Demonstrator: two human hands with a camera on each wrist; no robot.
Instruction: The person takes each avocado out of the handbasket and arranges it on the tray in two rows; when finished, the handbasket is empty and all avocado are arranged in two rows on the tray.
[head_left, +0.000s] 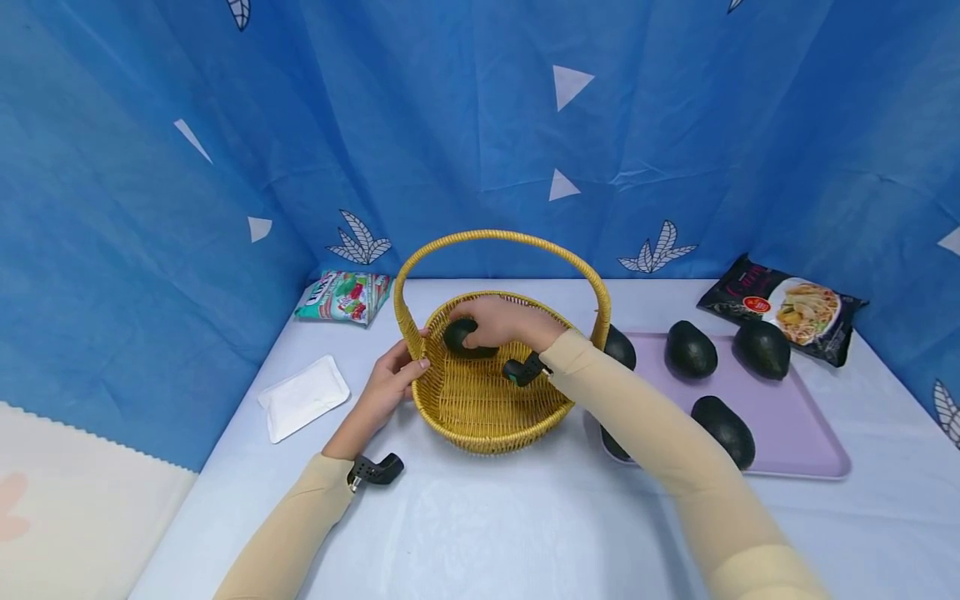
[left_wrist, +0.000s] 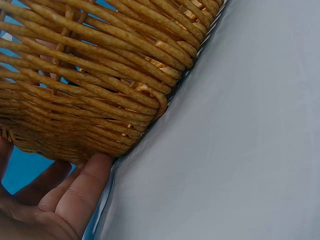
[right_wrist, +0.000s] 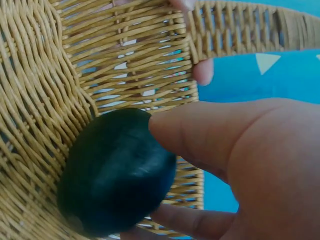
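A yellow wicker basket (head_left: 480,417) with a hoop handle stands mid-table. My right hand (head_left: 498,321) reaches inside it and grips a dark green avocado (head_left: 457,334) low against the far left wall. In the right wrist view the avocado (right_wrist: 117,172) lies on the weave with my thumb (right_wrist: 210,132) and a finger curled round it. My left hand (head_left: 390,379) holds the basket's left rim, thumb over the edge. The left wrist view shows the fingers (left_wrist: 80,192) against the basket's outer wall (left_wrist: 90,75).
A lilac tray (head_left: 795,425) to the right carries several more avocados (head_left: 690,348). A black noodle packet (head_left: 787,307) lies behind it. A green snack packet (head_left: 343,296) and a white sachet (head_left: 303,396) lie to the left. Blue curtains close in the table.
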